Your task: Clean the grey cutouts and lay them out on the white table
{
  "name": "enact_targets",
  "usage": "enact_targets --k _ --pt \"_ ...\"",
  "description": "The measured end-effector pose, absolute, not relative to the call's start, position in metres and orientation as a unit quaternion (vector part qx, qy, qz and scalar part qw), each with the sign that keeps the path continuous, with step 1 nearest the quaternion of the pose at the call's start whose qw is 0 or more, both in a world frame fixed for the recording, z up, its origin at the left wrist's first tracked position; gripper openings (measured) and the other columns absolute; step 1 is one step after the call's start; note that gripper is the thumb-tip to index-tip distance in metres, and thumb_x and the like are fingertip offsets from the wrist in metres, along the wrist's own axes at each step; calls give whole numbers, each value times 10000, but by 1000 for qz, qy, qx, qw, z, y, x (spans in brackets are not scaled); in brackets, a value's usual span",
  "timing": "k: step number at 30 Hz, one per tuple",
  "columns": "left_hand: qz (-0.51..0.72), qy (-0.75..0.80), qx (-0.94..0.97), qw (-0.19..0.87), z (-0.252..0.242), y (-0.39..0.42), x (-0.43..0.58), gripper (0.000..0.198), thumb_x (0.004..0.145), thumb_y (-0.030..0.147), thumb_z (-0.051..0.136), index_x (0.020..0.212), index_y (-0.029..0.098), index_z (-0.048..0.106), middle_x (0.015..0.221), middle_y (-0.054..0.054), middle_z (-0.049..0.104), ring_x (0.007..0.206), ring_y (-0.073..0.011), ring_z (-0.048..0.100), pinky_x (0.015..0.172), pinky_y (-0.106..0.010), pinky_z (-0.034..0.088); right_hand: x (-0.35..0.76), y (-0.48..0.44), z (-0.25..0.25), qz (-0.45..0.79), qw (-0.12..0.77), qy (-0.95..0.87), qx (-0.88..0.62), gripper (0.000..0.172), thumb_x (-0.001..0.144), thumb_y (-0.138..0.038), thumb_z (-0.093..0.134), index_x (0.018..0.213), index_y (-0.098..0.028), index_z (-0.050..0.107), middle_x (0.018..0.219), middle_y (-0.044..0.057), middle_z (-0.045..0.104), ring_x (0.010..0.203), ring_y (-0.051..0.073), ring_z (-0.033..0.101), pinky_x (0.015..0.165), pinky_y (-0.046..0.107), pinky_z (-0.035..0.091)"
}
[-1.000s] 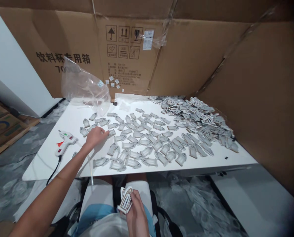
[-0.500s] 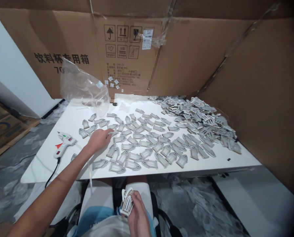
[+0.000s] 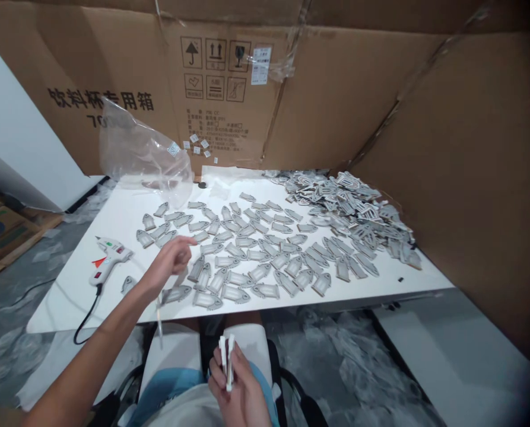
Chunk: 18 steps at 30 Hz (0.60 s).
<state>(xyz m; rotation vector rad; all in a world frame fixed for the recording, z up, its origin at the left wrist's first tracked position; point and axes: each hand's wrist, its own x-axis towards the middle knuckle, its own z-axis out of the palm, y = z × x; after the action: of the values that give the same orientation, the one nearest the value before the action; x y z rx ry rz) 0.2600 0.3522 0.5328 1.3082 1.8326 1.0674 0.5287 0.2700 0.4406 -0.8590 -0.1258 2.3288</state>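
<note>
Grip first: your left hand (image 3: 169, 261), what has it got?

Nothing that shows. You have it half open, fingers (image 3: 187, 242) loosely curled and the pointer finger stretched out, raised over the table (image 3: 69, 308).

And where are the pieces?

Grey cut-outs (image 3: 235, 279), fish-shaped, lie in loose rows across the table in front of you, the nearest just beside your left hand. Farther right and back, a heap (image 3: 349, 207) of them piles up against the cardboard (image 3: 336, 101) wall.

Your right hand (image 3: 242, 385)?

Down over your lap (image 3: 171, 385), well below the table edge, closed on a white cut-out (image 3: 226, 362). You're pinching it edge-on, so its shape doesn't show from here. It might even be two pieces; I can't tell.

Anything else near you?

A white glue gun (image 3: 108, 261) lies on the table, left of your left hand, its black cord (image 3: 86, 320) running off the edge, and a clear plastic bag (image 3: 142, 154) sits at the back.
</note>
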Motion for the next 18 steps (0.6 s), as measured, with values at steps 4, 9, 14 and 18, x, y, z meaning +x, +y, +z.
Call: enact_targets --k 4,9,14,18 --pt "533 557 325 547 520 283 295 304 1019 500 586 1077 205 622 769 33 520 633 -110 395 622 -240 348 527 272 441 899 319 -76 -289 465 785 -444 958 817 -210 558 736 -67 469 554 63 269 529 253 150" --pt "511 555 248 607 487 220 338 545 988 642 684 1314 207 647 986 -46 707 657 -98 410 612 -244 299 519 272 444 918 275 -87 -274 440 886 -533 837 793 -206 558 687 -59 458 531 74 247 537 265 184" --pt "519 568 220 600 476 200 360 532 932 704 735 1012 179 699 787 -19 697 569 -73 319 552 -238 215 512 273 449 923 291 -22 -251 291 892 -426 846 959 -209 664 734 -44 498 592 102 327 575 240 278" --pt "556 528 221 602 473 200 371 475 898 638 815 870 172 728 781 -60 741 632 -118 549 692 -266 467 507 273 461 934 279 -6 -221 308 916 -395 841 810 -181 647 751 -34 476 651 107 356 708 252 414"
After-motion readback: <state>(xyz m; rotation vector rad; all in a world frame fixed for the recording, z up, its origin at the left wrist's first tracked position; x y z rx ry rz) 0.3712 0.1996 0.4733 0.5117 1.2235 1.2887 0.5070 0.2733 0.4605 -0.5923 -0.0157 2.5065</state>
